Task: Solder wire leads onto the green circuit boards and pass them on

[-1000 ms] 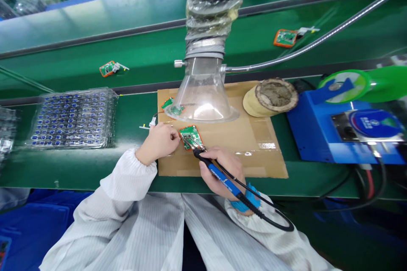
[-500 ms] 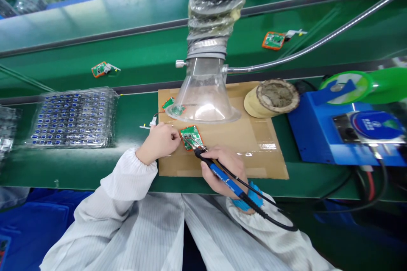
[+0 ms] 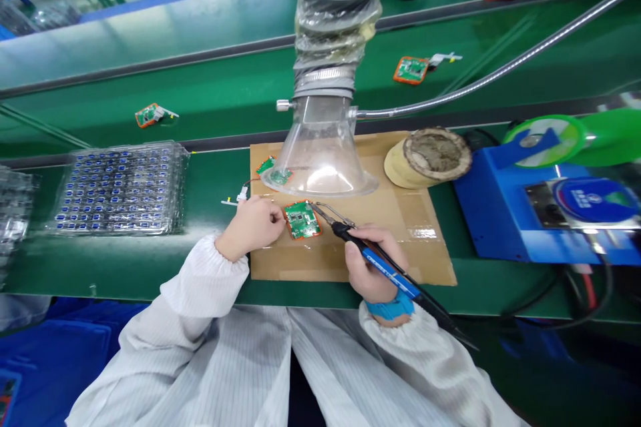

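Belt [image 3: 240,93] lies behind one desk [image 3: 125,260], which carries one cardboard sheet [image 3: 380,203]. One soldering iron [image 3: 388,269] is held in the right hand [image 3: 368,281]. The left hand [image 3: 254,227] has narrow fingers at the edge of one green board [image 3: 302,221] on the sheet; I cannot tell if they grip. Two similar boards [image 3: 411,71] are on the belt.

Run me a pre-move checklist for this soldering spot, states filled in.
1. Circuit board on the cardboard sheet: ok, lying component side up.
2. Soldering iron gripped: ok, in the right hand.
3. Left fingers clear of the iron's tip: ok, opposite sides of the board.
4. Left hand steadying the board: cannot tell; fingertips at its left edge, contact unclear.
5. Tip off the board: cannot tell, near upper right corner.
6. Tip temperature: cannot tell.
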The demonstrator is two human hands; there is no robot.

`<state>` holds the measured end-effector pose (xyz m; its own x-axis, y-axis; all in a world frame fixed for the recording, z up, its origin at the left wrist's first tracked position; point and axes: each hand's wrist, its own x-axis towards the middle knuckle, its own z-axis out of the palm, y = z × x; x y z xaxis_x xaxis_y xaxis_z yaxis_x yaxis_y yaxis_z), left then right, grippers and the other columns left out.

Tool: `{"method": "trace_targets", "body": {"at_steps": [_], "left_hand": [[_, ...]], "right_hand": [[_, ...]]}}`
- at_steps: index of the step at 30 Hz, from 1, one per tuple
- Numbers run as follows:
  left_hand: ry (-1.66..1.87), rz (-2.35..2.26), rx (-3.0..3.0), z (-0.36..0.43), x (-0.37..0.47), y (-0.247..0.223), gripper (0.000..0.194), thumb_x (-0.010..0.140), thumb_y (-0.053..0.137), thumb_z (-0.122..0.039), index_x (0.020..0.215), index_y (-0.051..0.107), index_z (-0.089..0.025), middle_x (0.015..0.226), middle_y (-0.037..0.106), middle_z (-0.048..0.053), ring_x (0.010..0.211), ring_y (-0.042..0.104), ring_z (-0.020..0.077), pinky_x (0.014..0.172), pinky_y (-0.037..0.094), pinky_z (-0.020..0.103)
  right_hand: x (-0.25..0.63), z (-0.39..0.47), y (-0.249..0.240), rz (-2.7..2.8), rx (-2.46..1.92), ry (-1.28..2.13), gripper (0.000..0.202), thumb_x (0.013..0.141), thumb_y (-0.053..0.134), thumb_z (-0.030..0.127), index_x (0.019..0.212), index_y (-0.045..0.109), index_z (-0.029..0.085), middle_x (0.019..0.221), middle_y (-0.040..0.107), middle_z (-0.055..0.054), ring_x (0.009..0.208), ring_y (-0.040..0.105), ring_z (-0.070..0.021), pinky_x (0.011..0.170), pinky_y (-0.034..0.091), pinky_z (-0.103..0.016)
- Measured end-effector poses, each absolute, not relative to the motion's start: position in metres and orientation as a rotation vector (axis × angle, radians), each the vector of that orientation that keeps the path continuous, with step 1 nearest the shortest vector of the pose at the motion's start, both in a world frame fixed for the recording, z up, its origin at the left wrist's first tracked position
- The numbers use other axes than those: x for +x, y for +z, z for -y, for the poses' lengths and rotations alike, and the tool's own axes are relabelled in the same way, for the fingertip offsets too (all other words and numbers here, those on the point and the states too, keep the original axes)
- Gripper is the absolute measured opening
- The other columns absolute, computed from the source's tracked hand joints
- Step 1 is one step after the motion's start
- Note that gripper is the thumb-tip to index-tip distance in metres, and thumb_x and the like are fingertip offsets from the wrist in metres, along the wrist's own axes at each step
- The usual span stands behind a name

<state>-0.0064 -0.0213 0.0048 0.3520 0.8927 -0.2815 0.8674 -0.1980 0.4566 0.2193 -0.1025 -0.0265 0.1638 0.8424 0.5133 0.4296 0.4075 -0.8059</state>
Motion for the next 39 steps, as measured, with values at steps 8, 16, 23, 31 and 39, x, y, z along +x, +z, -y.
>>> {"method": "trace_targets", "body": {"at_steps": [8, 16, 23, 31, 39], "left_hand": [[0.179, -1.379, 2.145, 0.032, -0.015, 0.009, 0.016, 0.079, 0.066, -0.015, 0.064, 0.061, -0.019, 0.083, 0.066, 0.006, 0.09, 0.059, 0.0233, 0.088, 0.047, 0.041], [0.472, -1.169, 1.14, 0.008, -0.073, 0.041, 0.019, 0.088, 0.068, -0.031, 0.08, 0.061, -0.016, 0.095, 0.073, 0.008, 0.08, 0.067, 0.0137, 0.079, 0.055, 0.029], [0.846, -1.578, 1.155, -0.104, -0.168, 0.063, 0.017, 0.088, 0.066, -0.029, 0.085, 0.06, -0.013, 0.097, 0.074, 0.013, 0.08, 0.07, 0.0153, 0.079, 0.056, 0.03], [0.592, -2.522, 1.272, -0.181, -0.294, 0.04, 0.038, 0.073, 0.075, -0.019, 0.108, 0.061, -0.013, 0.12, 0.07, 0.024, 0.123, 0.062, 0.0381, 0.106, 0.044, 0.05], [0.283, -2.642, 1.274, -0.191, -0.319, 0.019, 0.032, 0.074, 0.074, -0.025, 0.104, 0.067, -0.012, 0.119, 0.071, 0.027, 0.119, 0.065, 0.0405, 0.1, 0.048, 0.045]], "right_hand": [[0.222, 0.102, -0.034, 1.413, -1.243, 0.461, 0.01, 0.091, 0.067, 0.031, 0.097, 0.068, 0.023, 0.088, 0.07, -0.005, 0.078, 0.071, -0.0207, 0.067, 0.058, -0.033], [0.227, 0.107, -0.047, 1.343, -1.262, 0.437, 0.011, 0.087, 0.074, 0.03, 0.095, 0.071, 0.023, 0.09, 0.072, -0.007, 0.084, 0.071, -0.0242, 0.075, 0.057, -0.038], [0.225, 0.103, -0.048, 1.319, -1.252, 0.405, 0.011, 0.084, 0.076, 0.03, 0.092, 0.072, 0.023, 0.087, 0.073, -0.006, 0.08, 0.071, -0.0261, 0.074, 0.056, -0.04], [0.23, 0.102, -0.057, 1.388, -1.28, 0.347, 0.013, 0.082, 0.077, 0.025, 0.094, 0.073, 0.023, 0.089, 0.073, -0.007, 0.08, 0.072, -0.0263, 0.076, 0.055, -0.039], [0.225, 0.102, -0.058, 1.394, -1.345, 0.357, 0.011, 0.086, 0.074, 0.025, 0.095, 0.071, 0.018, 0.095, 0.071, -0.007, 0.087, 0.07, -0.0215, 0.082, 0.053, -0.032]]}}
